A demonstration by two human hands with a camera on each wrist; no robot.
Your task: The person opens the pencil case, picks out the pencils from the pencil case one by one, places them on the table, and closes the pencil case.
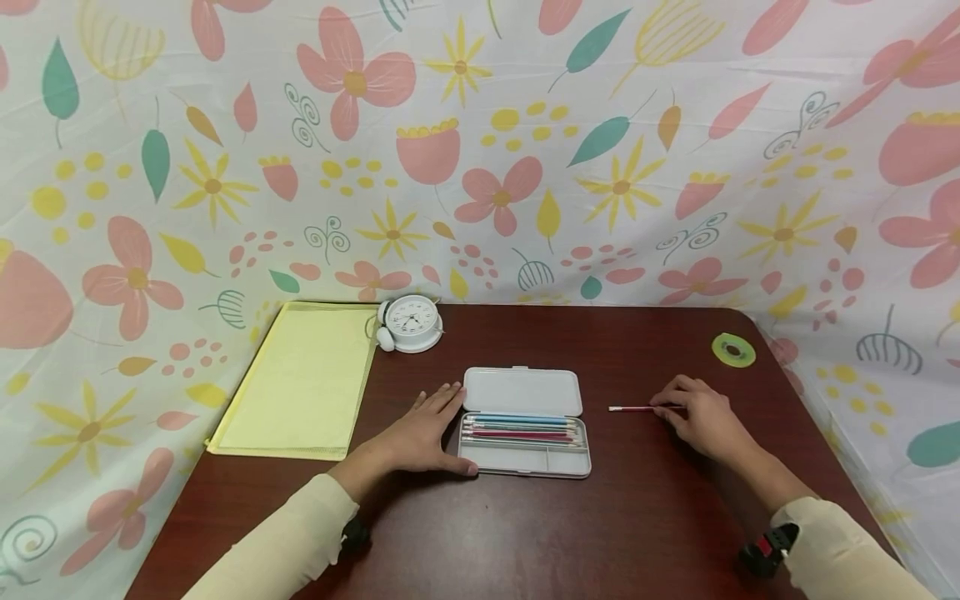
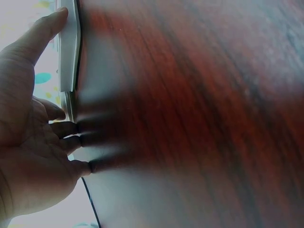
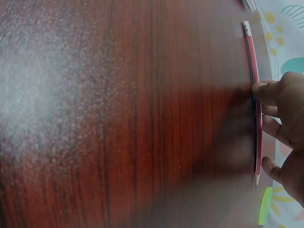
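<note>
An opened white pencil case lies mid-table with its lid folded back. Several blue, red and silver-grey pencils lie in its upper compartment. My left hand spreads along the case's left side, thumb touching the lower left corner and fingertips by the lid. In the left wrist view the thumb rests against the case's edge. To the right of the case, my right hand pinches a red pencil at the tabletop. Its white eraser end points left, toward the case; its tip points right.
A white alarm clock stands at the back, beside a yellow zip folder on the left. A green-yellow tape roll lies at the back right. Behind the dark wooden table hangs a flowered cloth.
</note>
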